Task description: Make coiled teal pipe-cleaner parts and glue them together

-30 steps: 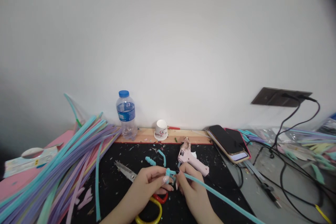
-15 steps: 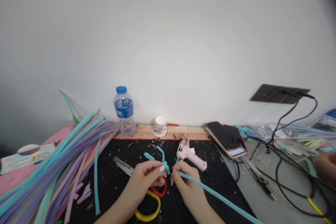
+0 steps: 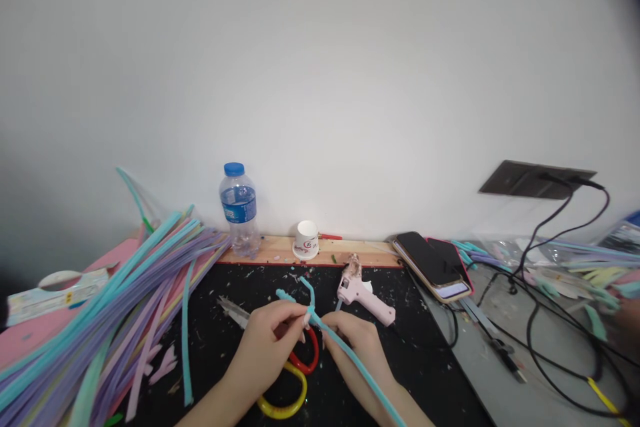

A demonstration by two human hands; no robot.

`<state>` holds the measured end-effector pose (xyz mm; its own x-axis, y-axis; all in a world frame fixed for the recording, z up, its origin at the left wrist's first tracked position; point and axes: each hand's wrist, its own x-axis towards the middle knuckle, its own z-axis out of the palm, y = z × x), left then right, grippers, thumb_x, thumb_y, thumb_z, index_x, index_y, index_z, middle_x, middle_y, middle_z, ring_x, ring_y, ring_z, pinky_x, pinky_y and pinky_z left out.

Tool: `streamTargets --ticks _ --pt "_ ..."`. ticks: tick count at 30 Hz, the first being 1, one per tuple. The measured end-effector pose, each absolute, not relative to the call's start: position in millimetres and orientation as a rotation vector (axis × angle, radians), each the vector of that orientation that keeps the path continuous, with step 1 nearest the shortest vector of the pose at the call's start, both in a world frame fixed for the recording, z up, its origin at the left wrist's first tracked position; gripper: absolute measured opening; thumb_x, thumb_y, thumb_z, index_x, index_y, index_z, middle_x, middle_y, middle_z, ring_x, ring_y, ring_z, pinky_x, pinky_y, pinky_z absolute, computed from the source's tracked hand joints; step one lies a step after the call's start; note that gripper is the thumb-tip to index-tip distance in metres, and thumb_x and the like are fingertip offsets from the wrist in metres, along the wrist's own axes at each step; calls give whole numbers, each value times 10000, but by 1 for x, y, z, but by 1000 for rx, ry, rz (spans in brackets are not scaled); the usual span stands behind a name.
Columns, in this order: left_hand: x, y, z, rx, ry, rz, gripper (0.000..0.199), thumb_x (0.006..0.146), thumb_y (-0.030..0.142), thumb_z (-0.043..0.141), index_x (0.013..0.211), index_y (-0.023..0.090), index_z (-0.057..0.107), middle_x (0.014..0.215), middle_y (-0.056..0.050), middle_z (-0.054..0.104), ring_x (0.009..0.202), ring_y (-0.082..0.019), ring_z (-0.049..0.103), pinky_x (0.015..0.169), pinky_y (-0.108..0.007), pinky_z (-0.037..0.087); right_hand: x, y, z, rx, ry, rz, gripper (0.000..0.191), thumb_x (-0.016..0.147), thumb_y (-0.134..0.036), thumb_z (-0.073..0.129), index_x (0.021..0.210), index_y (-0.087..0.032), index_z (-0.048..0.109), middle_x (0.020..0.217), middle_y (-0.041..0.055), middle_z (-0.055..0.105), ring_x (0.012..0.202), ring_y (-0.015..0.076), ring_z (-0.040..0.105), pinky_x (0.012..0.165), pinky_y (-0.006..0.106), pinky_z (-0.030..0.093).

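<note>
A light-blue pipe cleaner [image 3: 357,363] runs from the lower right up to a bent and twisted end [image 3: 287,295] above the black mat. My left hand [image 3: 273,340] is closed, thumb and finger pinching the piece just below where it branches. Close beside it, my right hand [image 3: 353,343] has its fingers curled at the strand, which passes over the hand; its fingertips are partly hidden. Beneath my left hand lie scissors [image 3: 283,407] with yellow and red handles, their blades pointing to the upper left. A pink glue gun [image 3: 367,300] rests just beyond my right hand.
Many pastel pipe cleaners [image 3: 125,300] lie in a heap at left, near a tape roll [image 3: 60,278]. A water bottle [image 3: 239,207] and a paper cup [image 3: 306,240] stand by the wall. Phones [image 3: 430,260] and black cables [image 3: 530,320] lie at right. Another person's hand [image 3: 631,317] shows at the right edge.
The long strand has swung inward and now runs more steeply down over my right hand. My right fingers have shifted slightly down, while my left hand keeps its pinch.
</note>
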<state>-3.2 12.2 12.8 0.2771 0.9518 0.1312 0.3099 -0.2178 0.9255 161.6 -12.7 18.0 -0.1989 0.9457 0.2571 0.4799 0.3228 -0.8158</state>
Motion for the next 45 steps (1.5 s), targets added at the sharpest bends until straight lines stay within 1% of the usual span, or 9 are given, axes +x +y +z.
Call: streamTargets --ticks 4,9,15,20,26,30,33,39,45 --pt "-4 11 15 1906 1170 915 199 828 226 484 832 196 681 699 -32 632 618 -153 575 571 -220 431 163 -14 17 -1233 -1857 720 184 835 -151 454 727 -181 600 661 8 595 595 137 535 570 221 395" --pt "-6 8 23 2118 994 780 216 844 161 443 843 197 656 752 -31 619 700 -146 568 654 -210 418 164 -14 16 -1248 -1871 671 246 852 -171 426 618 -170 503 583 -16 490 549 119 447 535 222 337" --pt "-5 5 22 2301 859 668 267 865 156 373 783 198 623 733 -32 596 687 -151 536 638 -222 383 163 -12 23 -1176 -1871 806 270 852 -151 387 587 -170 440 570 -42 392 531 100 357 504 221 267" --pt "-5 6 20 2381 798 598 279 872 166 360 744 188 607 715 -35 574 693 -162 520 642 -231 366 163 -9 21 -1185 -1807 920 351 867 -230 395 528 -179 321 544 -60 272 516 89 258 475 218 203" --pt "-4 5 23 2226 782 641 223 852 129 401 784 189 604 721 -9 569 678 -137 517 641 -204 359 165 -7 12 -1175 -1674 1144 348 882 -298 391 557 -175 376 565 -51 309 529 89 275 487 204 251" --pt "-1 3 25 2125 848 649 133 826 149 476 787 186 598 704 13 558 647 -120 500 607 -187 347 164 -8 13 -1168 -1620 1164 345 877 -324 402 566 -173 394 577 -48 327 539 93 294 510 202 283" --pt "0 3 23 2101 913 630 75 796 193 539 755 177 600 669 22 539 611 -117 482 563 -185 331 162 -10 15 -1144 -1614 1162 335 873 -295 412 562 -170 400 575 -48 340 547 93 306 523 204 297" --pt "-1 6 15 2130 907 658 126 796 136 531 686 171 583 665 27 546 640 -110 505 612 -183 343 159 -10 14 -1151 -1615 1187 303 845 -213 443 552 -168 378 569 -52 322 542 86 279 501 207 255" --pt "-1 5 15 2182 794 678 169 810 87 505 682 170 579 688 25 540 669 -104 505 635 -182 350 159 -8 9 -1080 -1431 1356 256 808 -223 519 587 -165 405 553 -69 297 506 69 242 459 200 203"
